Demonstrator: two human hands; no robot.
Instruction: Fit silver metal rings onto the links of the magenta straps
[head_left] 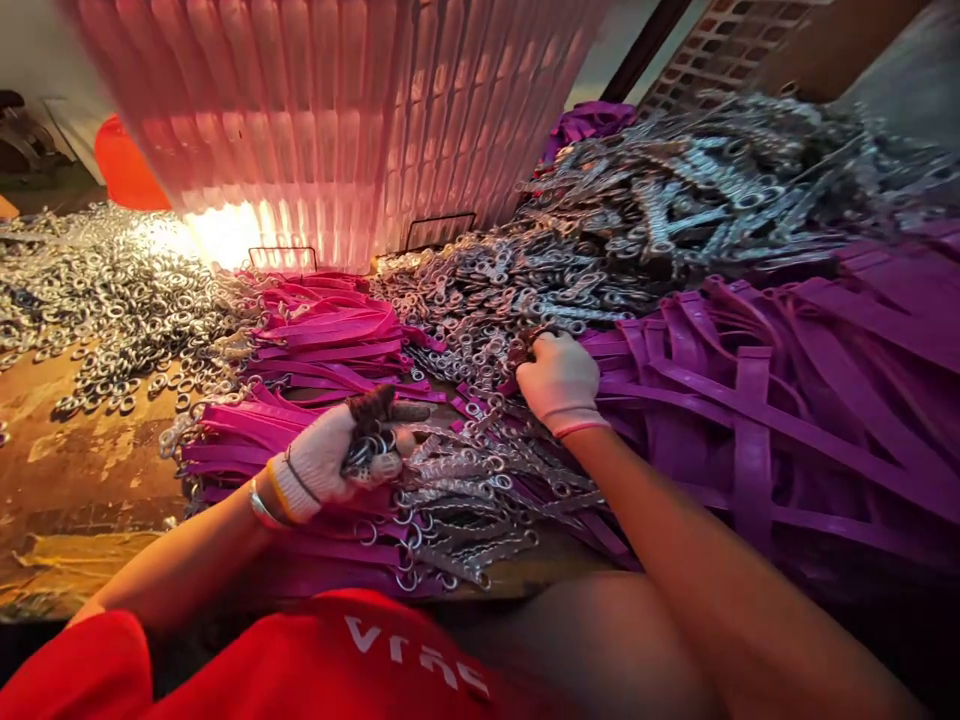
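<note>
Fingers [390, 408] of the left hand [341, 455] were curled shut around a small bunch of metal rings [371, 452], dark glove tips pinched together over them; from my feed I read that as a firm clamp. Left hand sat over the near stack of pink straps [322, 345], just above the strands of metal chain [465, 480] fanned across the table edge. Right hand [559, 385] was palm-down, fingers bent together and pressed into the loose ring-and-clip pile [480, 290]; fingertips were buried, so I couldn't tell whether it gripped anything. It rested right at the border between that pile and the purple straps [787, 400], which spread wide to the right. Both hands wore white knit gloves; a bangle showed at the left wrist. Behind the right hand was a bigger heap of metal clasps [712, 190], touching the purple straps. Far left, a separate spread of loose rings [105, 300] lay on the worn wooden table [67, 470], well apart from the left hand. A pink ribbed plastic basket [337, 110] stood at the back, blurred, with an orange object [124, 170] beside it. Red shirt [315, 660] filled the bottom of the head view.
</note>
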